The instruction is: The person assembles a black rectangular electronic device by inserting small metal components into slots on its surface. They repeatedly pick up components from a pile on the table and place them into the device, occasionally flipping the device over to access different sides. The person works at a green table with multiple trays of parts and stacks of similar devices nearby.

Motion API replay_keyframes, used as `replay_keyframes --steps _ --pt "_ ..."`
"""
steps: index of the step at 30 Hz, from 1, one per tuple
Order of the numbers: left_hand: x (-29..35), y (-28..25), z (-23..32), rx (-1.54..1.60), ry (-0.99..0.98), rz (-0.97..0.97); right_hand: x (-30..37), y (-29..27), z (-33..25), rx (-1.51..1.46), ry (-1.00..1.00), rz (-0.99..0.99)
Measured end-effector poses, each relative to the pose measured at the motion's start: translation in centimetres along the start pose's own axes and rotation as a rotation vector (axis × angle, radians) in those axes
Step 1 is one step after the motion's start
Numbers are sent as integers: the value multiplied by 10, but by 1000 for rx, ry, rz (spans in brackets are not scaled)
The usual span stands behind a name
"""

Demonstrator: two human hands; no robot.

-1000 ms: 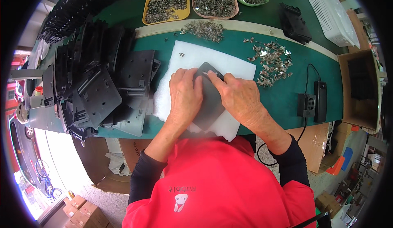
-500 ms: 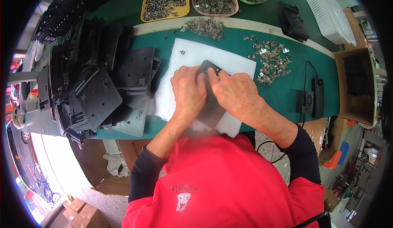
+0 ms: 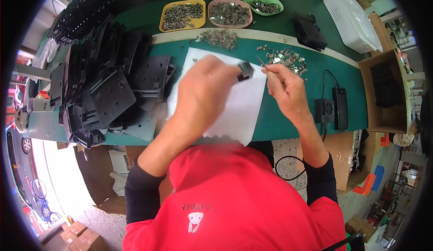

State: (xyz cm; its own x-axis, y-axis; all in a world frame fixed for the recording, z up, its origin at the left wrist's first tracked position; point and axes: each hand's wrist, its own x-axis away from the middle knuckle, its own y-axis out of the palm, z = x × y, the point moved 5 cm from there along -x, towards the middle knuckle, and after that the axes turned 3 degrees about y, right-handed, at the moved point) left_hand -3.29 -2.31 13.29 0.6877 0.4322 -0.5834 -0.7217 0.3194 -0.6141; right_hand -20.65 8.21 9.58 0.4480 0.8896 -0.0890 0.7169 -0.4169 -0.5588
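Observation:
My left hand (image 3: 203,95) is raised over the white foam sheet (image 3: 234,109) and smeared by motion. Beyond its fingertips shows the end of a black plastic plate (image 3: 246,71), tilted up, most of it hidden behind the hand. To the right, over the foam's edge, my right hand (image 3: 287,91) is closed, thumb and fingers pinching a thin dark metal piece (image 3: 261,62); its exact kind is too small to tell. Just past that hand lies a loose heap of small metal clips (image 3: 288,59) on the green table. One more small clip (image 3: 195,60) lies on the foam's far left.
Stacked black plastic plates (image 3: 108,88) crowd the left. Metal parts fill a yellow tray (image 3: 161,25), a pink tray (image 3: 251,21) and a green bowl (image 3: 280,7) beyond a pale wooden strip (image 3: 266,35). At right are a black charger-like device (image 3: 340,109) and a cardboard box (image 3: 385,125).
The black plate, held flat on the foam by both hands, is now lifted and tilted in my left hand. My right hand has moved off it to the right and now shows a thin metal piece.

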Motion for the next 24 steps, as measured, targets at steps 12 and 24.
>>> replay_keyframes --steps 12,24 --pt "91 67 -26 -218 28 -12 27 49 21 449 -158 -279" --pt "85 69 -30 -212 12 -78 36 73 30 515 -139 -333"
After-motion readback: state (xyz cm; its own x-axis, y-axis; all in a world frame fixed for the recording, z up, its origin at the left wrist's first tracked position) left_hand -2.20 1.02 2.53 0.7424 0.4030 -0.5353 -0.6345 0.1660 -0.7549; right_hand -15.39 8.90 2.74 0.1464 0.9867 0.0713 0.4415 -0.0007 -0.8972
